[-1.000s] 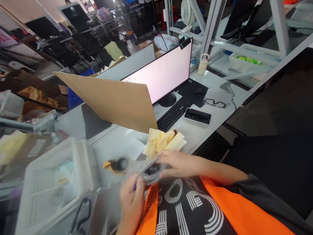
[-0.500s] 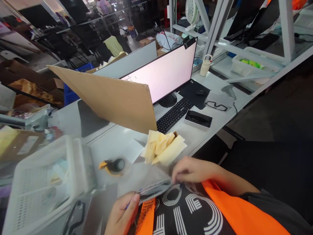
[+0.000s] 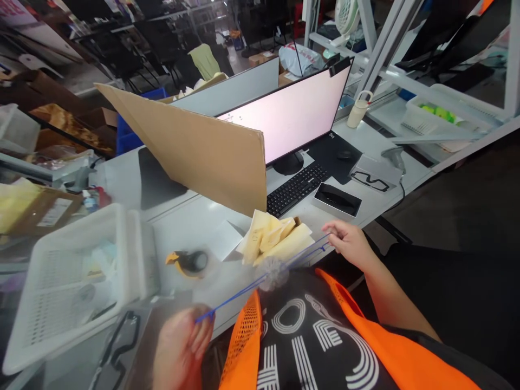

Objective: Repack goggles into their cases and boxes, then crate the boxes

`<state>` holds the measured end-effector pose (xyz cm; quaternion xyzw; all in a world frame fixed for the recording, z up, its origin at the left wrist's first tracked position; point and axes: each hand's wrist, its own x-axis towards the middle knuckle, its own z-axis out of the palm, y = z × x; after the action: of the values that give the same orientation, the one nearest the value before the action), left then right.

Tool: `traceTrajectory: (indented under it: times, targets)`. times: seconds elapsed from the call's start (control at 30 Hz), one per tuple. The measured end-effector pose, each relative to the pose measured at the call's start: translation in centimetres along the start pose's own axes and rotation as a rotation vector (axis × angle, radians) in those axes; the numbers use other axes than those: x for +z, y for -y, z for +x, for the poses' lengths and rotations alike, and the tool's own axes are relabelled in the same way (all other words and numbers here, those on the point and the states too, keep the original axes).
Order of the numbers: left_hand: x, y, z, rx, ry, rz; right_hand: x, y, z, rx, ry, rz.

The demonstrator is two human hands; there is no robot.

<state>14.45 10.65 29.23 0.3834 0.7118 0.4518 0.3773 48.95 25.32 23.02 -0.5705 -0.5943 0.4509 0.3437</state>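
A blue string [image 3: 238, 296] is stretched slantwise between my two hands, in front of my chest. At its middle sits a round, greyish, see-through disc [image 3: 273, 272], blurred, with the string running through it. Fingers curled, my left hand [image 3: 184, 338] grips the lower left end of the string. My right hand [image 3: 347, 242] pinches the upper right end, where a small knot shows in the string. Behind the disc lies a crumpled bundle of yellow paper [image 3: 280, 238]. A roll of tape in a black and orange holder [image 3: 189, 262] rests on the table to the left.
A white basket [image 3: 75, 281] with small items stands at left. An upright cardboard sheet [image 3: 195, 149] leans before the monitor [image 3: 296, 111]. The keyboard [image 3: 298, 187], an open box with a black item [image 3: 337, 199] and a packaged black frame [image 3: 370, 181] lie at right.
My hands have moved apart, the right one up and to the right, the left one down and leftward. A flat grey thing was between them before; now the string is taut with the disc mid-way.
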Motion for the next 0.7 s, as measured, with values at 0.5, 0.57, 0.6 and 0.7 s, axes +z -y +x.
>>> traceTrajectory:
  times: [0.5,0.57,0.6,0.7]
  targets:
    - [9.3,-8.0,4.0,0.765,0.947,-0.015,9.1,1.1,6.6,0.529,0.316,1.054]
    - [10.7,-7.2,4.9,0.823,0.843,0.014,9.2,0.2,8.0,0.476,0.24,1.0]
    - [11.3,-6.4,5.4,0.828,0.78,0.034,8.8,-0.4,8.7,0.45,0.195,0.979]
    - [12.1,-3.0,7.0,0.744,0.59,0.111,6.9,-2.6,10.6,0.372,0.018,0.901]
